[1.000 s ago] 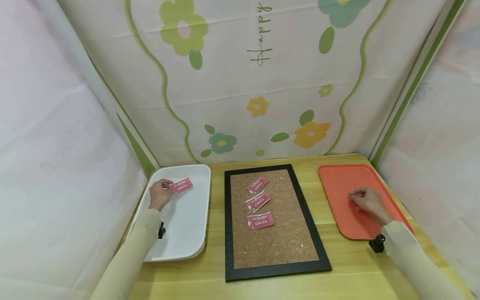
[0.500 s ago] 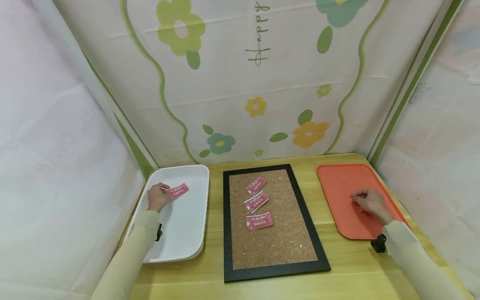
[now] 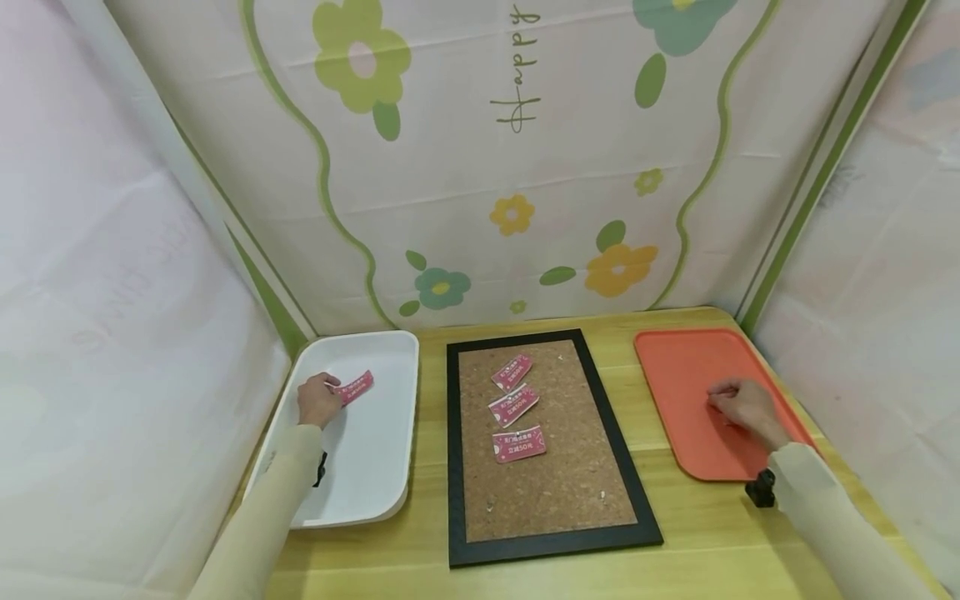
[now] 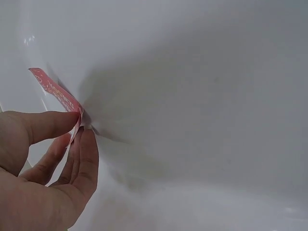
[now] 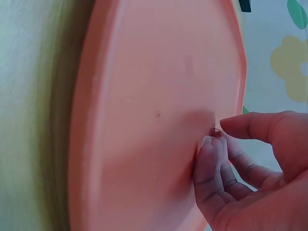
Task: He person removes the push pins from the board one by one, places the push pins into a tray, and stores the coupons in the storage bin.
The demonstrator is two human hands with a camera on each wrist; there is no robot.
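My left hand (image 3: pixel 319 400) is over the white tray (image 3: pixel 375 467) and pinches a pink coupon (image 3: pixel 355 387) between thumb and fingers. In the left wrist view the coupon (image 4: pixel 57 94) is bent and tilted, its lower end hidden behind the thumb. My right hand (image 3: pixel 745 407) is above the orange tray (image 3: pixel 690 358). In the right wrist view its thumb and fingertips pinch a tiny, glinting pin (image 5: pixel 217 130), mostly hidden by the fingers. Between the trays lies a black-framed corkboard (image 3: pixel 555 492) with three pink coupons (image 3: pixel 519 444) in a column on it.
Small clear pins (image 3: pixel 603 497) show near the lower corners of the corkboard, and another at its upper right. The wooden table (image 3: pixel 585 575) is enclosed by floral cloth walls (image 3: pixel 450 167) at the back and sides.
My left hand has shifted slightly down with the coupon, which now tilts more and sits further left. My right hand has moved a little to the right. The corkboard coupons stay put.
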